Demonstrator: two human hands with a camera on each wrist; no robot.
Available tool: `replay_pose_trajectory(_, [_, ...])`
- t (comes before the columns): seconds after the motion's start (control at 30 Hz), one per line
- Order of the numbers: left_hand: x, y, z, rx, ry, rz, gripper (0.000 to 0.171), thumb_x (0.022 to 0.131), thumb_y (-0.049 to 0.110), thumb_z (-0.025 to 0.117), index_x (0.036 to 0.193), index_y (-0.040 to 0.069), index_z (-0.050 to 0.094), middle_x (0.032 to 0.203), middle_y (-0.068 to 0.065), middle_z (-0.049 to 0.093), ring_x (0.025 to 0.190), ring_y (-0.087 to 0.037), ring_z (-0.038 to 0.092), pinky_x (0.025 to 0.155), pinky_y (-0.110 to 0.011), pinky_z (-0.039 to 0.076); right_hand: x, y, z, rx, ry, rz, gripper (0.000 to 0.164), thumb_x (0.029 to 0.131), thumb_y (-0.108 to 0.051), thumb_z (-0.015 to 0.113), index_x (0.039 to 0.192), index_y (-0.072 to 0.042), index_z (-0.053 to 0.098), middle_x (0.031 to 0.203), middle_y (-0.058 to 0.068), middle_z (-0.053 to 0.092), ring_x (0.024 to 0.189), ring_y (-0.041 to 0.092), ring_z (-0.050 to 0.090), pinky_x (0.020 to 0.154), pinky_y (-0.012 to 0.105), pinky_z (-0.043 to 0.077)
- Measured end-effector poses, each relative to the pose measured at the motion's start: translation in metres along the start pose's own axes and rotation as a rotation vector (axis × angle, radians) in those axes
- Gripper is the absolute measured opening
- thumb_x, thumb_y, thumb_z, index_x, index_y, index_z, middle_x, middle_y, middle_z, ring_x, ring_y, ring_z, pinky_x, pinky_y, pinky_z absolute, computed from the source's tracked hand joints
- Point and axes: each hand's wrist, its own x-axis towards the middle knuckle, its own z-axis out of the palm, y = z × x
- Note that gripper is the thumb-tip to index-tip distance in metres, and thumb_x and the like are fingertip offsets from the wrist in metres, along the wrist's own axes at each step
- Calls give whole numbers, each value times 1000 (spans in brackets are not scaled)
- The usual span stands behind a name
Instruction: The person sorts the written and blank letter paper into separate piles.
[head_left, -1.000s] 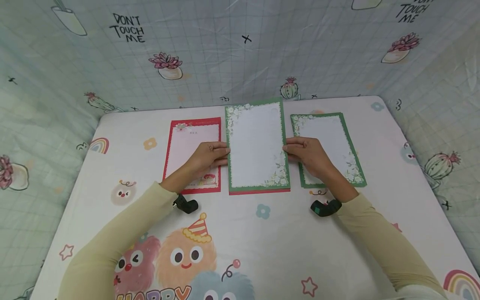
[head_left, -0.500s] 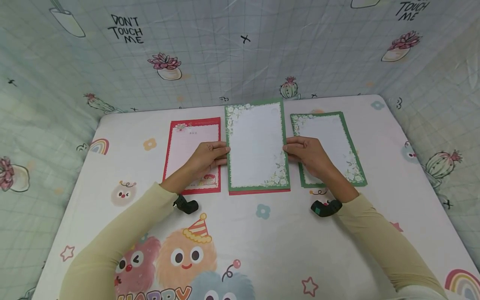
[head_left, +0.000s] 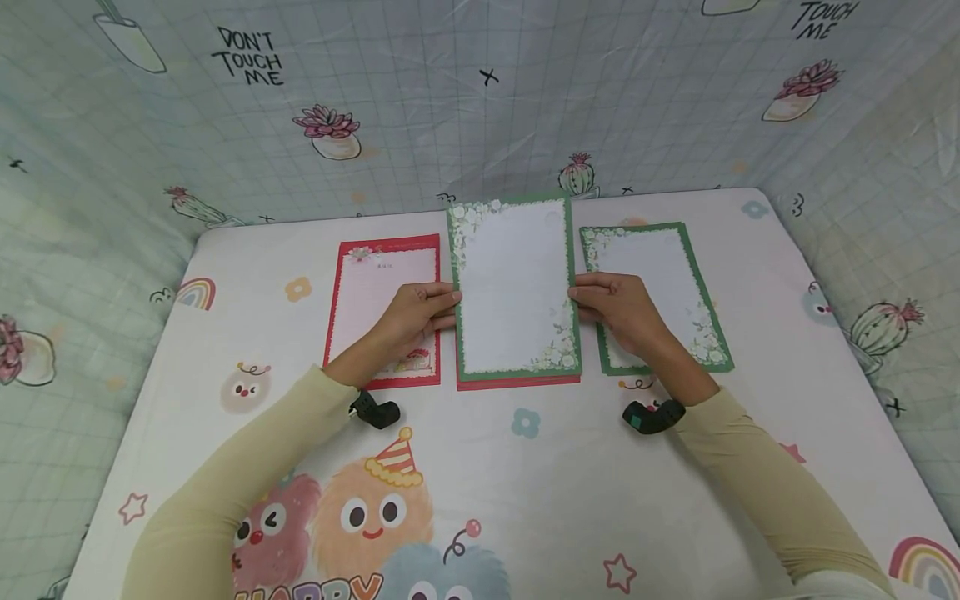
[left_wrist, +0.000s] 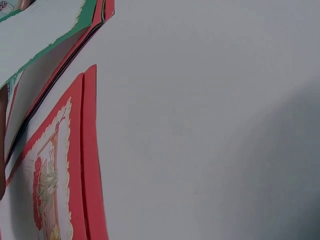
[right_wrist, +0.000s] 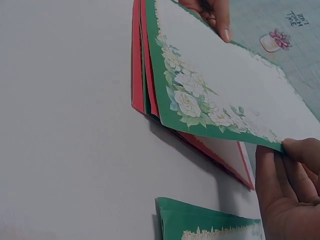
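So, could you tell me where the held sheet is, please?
In the head view, the held sheet is central, over a red-edged stack, between the red pile at left and the green pile at right.

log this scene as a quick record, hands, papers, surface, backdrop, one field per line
left hand: pinches the left edge of the top sheet
right hand: pinches its right edge, thumb on top
top sheet: green floral border, white middle
middle stack: under the top sheet, red and green edges showing
left stack: red border, partly behind the left hand
right stack: green floral border
surface: white table with cartoon prints
backdrop: grid-patterned cloth
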Motion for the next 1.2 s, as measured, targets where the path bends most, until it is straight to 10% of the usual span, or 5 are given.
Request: replay_pose_trajectory(1.2, [11,-2,25,23,-56,7,34,102,10,62,132,-7,61,116,-10,69,94,-13,72,89,-32,59,-10,-3,-23,-23,28,7,50,101,-13,64,142,13,49,112,-5,66,97,4,68,87,20,58])
